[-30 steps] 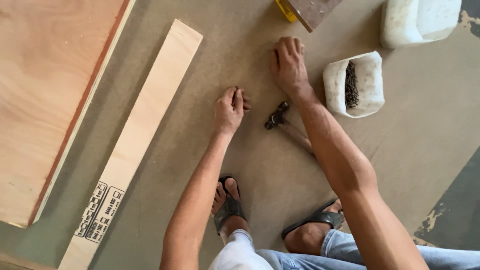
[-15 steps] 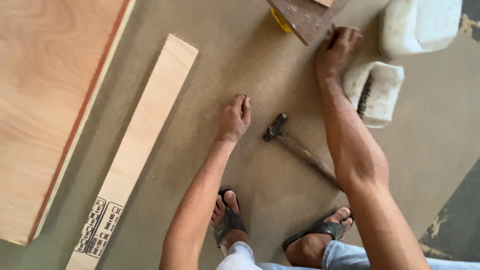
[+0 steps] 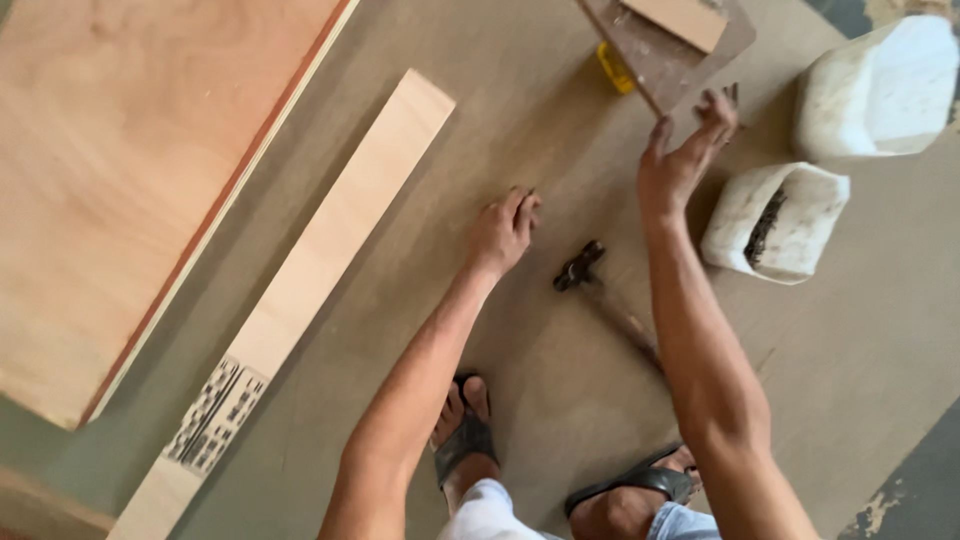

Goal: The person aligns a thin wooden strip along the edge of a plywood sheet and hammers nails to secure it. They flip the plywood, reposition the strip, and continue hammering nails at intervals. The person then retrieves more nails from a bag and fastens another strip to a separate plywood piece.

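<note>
The left hand [image 3: 503,228] rests on the brown floor board [image 3: 480,120] with its fingers curled loosely under and the fingertips touching the surface; it grips nothing. The right hand [image 3: 686,150] is lifted off the floor, open, with the fingers spread and pointing to the far right, and it holds nothing either. Its fingertips sit just beside the near edge of a dark brown wooden piece [image 3: 660,55] at the far side of the scene, though whether they touch it cannot be told. A yellow object [image 3: 614,68] peeks out from under the left edge of that piece. Between the two forearms a hammer [image 3: 600,295] lies flat on the floor, its dark head near the left hand and its wooden handle running to the near right, partly hidden under the right forearm. To the right of the right hand stands a white tub [image 3: 775,222] with dark nails showing in its opening, and a second, larger white tub [image 3: 880,85] sits just beyond it. On the left a long pale plank [image 3: 330,240] lies diagonally, with a printed label near its close end, and beside it, further left, a large sheet of plywood [image 3: 130,170]. Two feet in dark sandals [image 3: 465,440] show at the near edge.
</note>
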